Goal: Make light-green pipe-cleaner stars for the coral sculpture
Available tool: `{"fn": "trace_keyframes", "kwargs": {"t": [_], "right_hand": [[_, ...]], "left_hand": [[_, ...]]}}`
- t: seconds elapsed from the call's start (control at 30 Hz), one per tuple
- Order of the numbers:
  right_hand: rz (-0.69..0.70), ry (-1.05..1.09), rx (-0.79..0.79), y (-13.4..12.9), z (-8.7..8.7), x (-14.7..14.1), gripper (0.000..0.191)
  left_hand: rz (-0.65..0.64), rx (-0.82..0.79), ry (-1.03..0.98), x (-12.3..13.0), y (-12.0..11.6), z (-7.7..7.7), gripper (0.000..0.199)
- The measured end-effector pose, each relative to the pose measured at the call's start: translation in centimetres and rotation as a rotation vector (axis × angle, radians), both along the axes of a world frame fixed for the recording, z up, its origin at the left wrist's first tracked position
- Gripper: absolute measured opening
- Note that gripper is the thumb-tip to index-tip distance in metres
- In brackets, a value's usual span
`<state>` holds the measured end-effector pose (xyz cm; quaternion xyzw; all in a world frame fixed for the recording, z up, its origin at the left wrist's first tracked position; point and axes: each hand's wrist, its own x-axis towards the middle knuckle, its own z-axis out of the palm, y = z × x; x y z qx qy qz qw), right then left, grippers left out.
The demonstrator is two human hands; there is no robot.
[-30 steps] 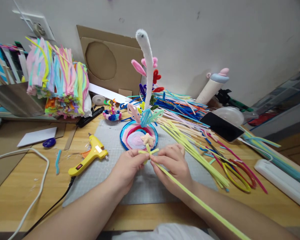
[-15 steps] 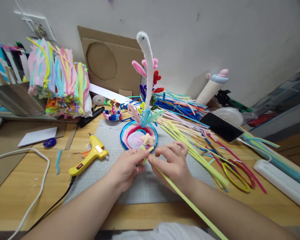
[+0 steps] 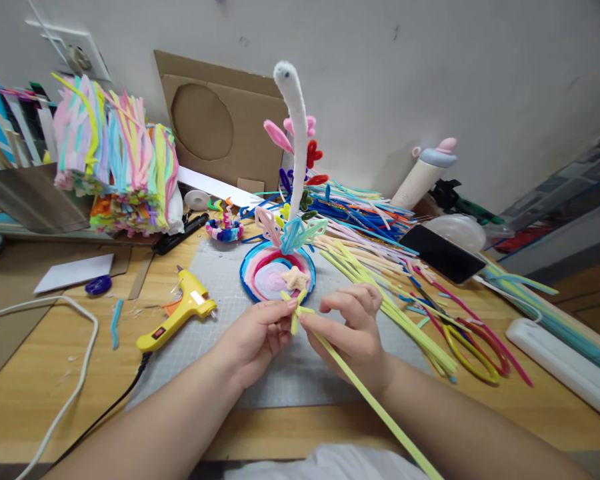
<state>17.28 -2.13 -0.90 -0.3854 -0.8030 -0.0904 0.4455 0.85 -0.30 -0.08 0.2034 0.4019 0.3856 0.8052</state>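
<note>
Between my two hands is a pale yellow pipe cleaner (image 3: 365, 393), bent at its far end into a small star-like shape with short arms. My left hand (image 3: 253, 340) pinches that shaped end between thumb and finger. With thumb and forefinger, my right hand (image 3: 347, 330) grips the pipe cleaner just beside the shape, and its long tail runs down toward my lap. Just beyond my fingers stands a round pipe-cleaner base (image 3: 245, 273) in blue, pink and white rings. A cream star (image 3: 295, 279) lies on it, and a tall white fuzzy stem (image 3: 296, 133) with coloured loops rises behind.
A yellow glue gun (image 3: 180, 313) lies on the left of the grey cutting mat (image 3: 320, 393). Scissors (image 3: 473, 353), loose yellow pipe cleaners (image 3: 400, 320) and a phone (image 3: 443, 253) are at right. Bundled pipe cleaners (image 3: 125, 160) stand at back left.
The shaped end has turned between my fingers, and more of its short arms show. My right hand has shifted slightly right, and the long tail has swung a little left.
</note>
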Motion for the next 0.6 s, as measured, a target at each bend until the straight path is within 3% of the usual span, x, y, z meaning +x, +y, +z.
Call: {"fn": "trace_keyframes", "kwargs": {"t": [0.3, 0.6], "right_hand": [[0.011, -0.03, 0.007, 0.1, -0.4, 0.1, 0.019], [0.069, -0.039, -0.165, -0.3, 0.7, 0.0, 0.035]], "left_hand": [[0.032, -0.152, -0.11, 0.0, 0.2, 0.7, 0.008], [0.084, 0.142, -0.063, -0.5, 0.3, 0.8, 0.01]]}}
